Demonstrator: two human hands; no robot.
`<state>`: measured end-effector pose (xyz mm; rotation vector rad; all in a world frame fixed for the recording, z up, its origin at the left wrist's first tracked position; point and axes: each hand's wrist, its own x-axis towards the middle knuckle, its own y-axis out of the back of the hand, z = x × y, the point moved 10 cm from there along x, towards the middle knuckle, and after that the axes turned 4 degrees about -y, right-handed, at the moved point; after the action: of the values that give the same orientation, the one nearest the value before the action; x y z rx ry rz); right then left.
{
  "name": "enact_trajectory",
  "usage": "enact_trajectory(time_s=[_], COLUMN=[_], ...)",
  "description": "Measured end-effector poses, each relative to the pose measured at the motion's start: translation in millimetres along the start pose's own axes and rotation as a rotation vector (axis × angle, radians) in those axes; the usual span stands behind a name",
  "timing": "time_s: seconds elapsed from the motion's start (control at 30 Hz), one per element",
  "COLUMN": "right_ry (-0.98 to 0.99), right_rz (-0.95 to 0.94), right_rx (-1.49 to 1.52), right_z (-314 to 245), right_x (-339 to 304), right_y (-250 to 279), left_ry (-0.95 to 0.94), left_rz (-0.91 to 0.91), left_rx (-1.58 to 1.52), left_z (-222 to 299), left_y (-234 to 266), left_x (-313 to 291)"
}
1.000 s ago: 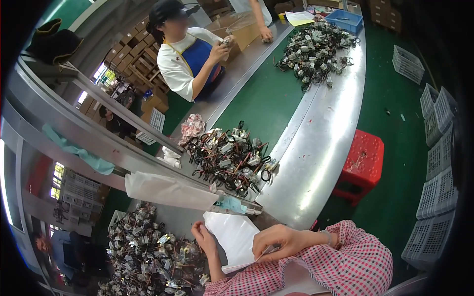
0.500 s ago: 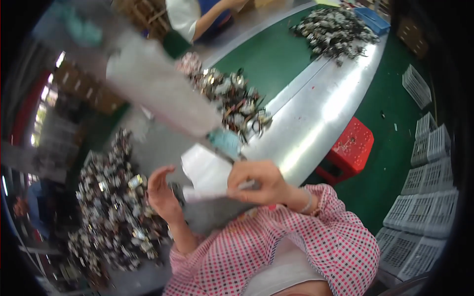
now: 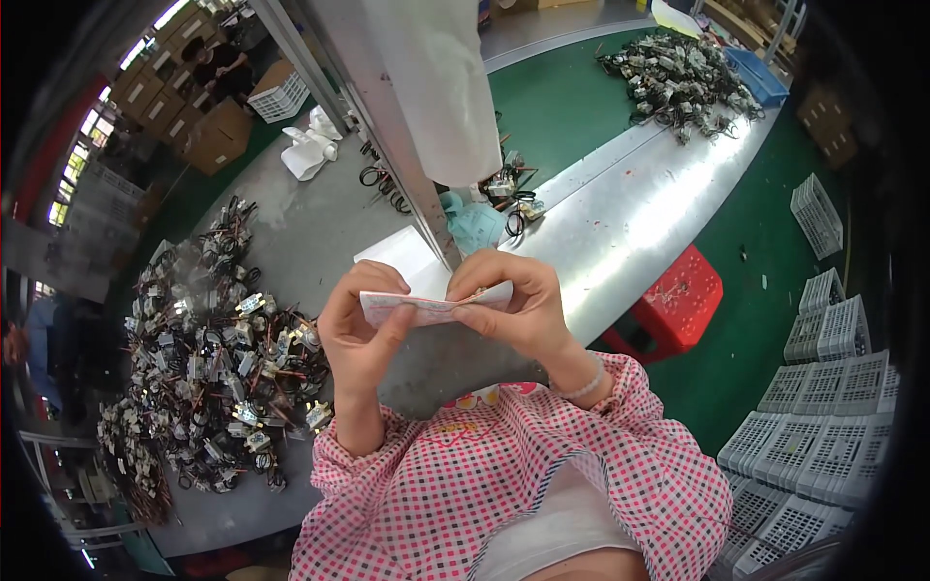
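Both hands meet at chest height over the desk, pinching a small white plastic bag (image 3: 436, 307) between them. The left hand (image 3: 360, 329) closes its grip on the bag's left end, thumb laid along the lower edge and fingers curled over the top. The right hand (image 3: 513, 310) pinches the right end, fingertips pressed together on the upper edge where a small brownish part shows at the pinch; what that part is cannot be told. The bag lies nearly level, folded flat, held clear of the grey desk (image 3: 291, 232) below. A pale band sits on the right wrist, and both forearms come out of pink checked sleeves (image 3: 504, 484).

Just behind the bag, a white sheet (image 3: 402, 259) lies on the desk, touching the foot of a slanting metal rail (image 3: 387, 126) that runs up and away. A large white bag (image 3: 446, 87) hangs against that rail. To the person's left, a wide heap of small metal-and-wire parts (image 3: 213, 368) covers the desk. Beyond the rail, a few more wired parts (image 3: 509, 189) lie beside a crumpled light-blue cloth (image 3: 475, 225), and a second heap (image 3: 678, 82) sits far off on the green belt near a blue tray (image 3: 756, 77). A red plastic stool (image 3: 678, 300) stands on the green floor to the right, with stacks of white crates (image 3: 823, 368) further out.
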<state>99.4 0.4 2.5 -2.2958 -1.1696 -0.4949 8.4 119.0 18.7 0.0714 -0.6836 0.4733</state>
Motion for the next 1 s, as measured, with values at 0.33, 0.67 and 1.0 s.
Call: enact_trajectory(time_s=[0.33,0.67,1.0], right_ry=[0.001,-0.019,0.073], right_rz=[0.081,0.075,0.142], right_rx=[-0.132,-0.062,-0.180], right_z=[1,3,-8], right_x=[0,4,-2], right_y=[2,10,12], left_ry=[-0.033,0.010,0.080], left_rz=[0.032,-0.019,0.107], left_rx=[0.201,0.204,0.227], left_z=[2,2,6], left_y=[1,-5,-11], left_x=[-2,2,0])
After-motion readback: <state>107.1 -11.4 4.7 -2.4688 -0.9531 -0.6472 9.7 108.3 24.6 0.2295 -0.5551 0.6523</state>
